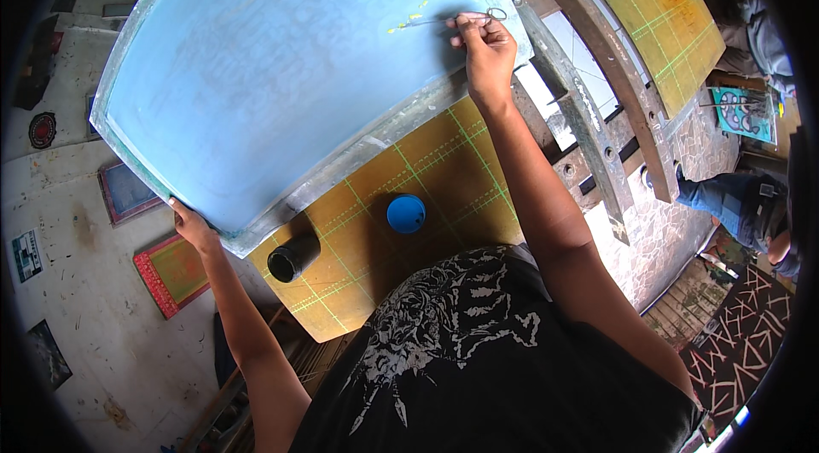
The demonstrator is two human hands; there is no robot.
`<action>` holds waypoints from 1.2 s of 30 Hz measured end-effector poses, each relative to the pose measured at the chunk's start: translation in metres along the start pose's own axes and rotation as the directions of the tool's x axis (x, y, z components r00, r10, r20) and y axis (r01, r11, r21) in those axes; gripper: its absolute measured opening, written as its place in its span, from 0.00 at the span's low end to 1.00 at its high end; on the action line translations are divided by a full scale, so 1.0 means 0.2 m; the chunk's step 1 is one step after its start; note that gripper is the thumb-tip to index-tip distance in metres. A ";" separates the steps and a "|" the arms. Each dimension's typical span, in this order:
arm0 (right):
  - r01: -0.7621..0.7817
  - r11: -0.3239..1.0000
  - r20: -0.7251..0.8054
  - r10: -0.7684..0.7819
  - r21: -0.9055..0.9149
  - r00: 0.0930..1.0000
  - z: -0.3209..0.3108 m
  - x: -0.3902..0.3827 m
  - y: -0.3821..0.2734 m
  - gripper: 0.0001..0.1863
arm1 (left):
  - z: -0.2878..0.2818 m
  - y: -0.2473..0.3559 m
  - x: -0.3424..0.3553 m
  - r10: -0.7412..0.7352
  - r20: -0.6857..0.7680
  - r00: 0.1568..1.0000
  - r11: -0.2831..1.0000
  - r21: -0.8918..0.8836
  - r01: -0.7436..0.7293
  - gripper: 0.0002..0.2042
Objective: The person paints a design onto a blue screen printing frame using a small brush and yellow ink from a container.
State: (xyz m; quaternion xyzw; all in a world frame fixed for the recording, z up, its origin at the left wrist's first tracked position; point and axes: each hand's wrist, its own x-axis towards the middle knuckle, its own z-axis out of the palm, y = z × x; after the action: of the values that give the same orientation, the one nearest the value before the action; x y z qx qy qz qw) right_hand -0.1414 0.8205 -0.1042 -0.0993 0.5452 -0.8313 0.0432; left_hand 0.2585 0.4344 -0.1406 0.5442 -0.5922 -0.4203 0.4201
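Note:
A large silk-screen frame (368, 146) with light blue mesh (281, 52) slants across the upper left. My left hand (193, 224) grips its lower left corner, thumb on the rim and the other fingers hidden. Over the mesh near the right rim, my right hand (486, 52) pinches a thin metal tool (439, 21) with ring handles, scissors or forceps; which, I cannot tell. Its tip points left at small yellow specks (392, 31) on the mesh. Nearer to me, a blue round container (406, 214) and a dark cylindrical jar (294, 258) are on a yellow-brown board (341, 316) with green grid lines.
Curved metal rails (610, 142) run along the right, beside another gridded board (657, 18). A person in jeans (725, 197) is at the far right. Small framed screens (171, 274) are at the left, near a pale stained surface (94, 299).

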 end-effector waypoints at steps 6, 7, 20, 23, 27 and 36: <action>-0.012 0.998 -0.038 0.014 0.054 0.999 -0.01 0.01 0.01 0.04 | 0.00 -0.03 0.03 -0.003 0.002 1.000 0.999 0.034 0.003 0.31; -0.016 0.999 -0.036 0.017 0.046 0.999 0.00 0.00 0.01 0.04 | 0.00 -0.03 0.04 0.003 0.000 1.000 0.999 0.043 -0.003 0.31; -0.026 1.000 -0.018 0.026 -0.007 1.000 0.00 0.01 0.01 0.05 | 0.03 -0.04 0.06 -0.068 0.015 0.998 0.993 0.101 0.066 0.32; -0.029 1.000 -0.017 0.029 0.000 0.999 0.00 0.01 0.02 0.05 | 0.04 -0.03 0.05 -0.073 -0.003 0.997 0.991 0.114 0.073 0.33; -0.033 0.999 -0.022 0.032 -0.006 0.999 0.00 0.00 0.01 0.05 | 0.04 0.00 0.02 -0.089 -0.028 0.996 0.986 0.140 0.092 0.33; -0.011 1.000 -0.018 0.011 0.000 1.000 -0.02 -0.01 0.01 0.05 | 0.01 0.02 -0.01 -0.015 -0.032 0.999 0.999 0.038 0.016 0.31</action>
State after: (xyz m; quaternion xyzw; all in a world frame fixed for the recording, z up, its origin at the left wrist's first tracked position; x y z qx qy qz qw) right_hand -0.1409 0.8235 -0.1070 -0.0888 0.5462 -0.8318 0.0431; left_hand 0.2549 0.4372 -0.1374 0.5634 -0.5890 -0.4034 0.4158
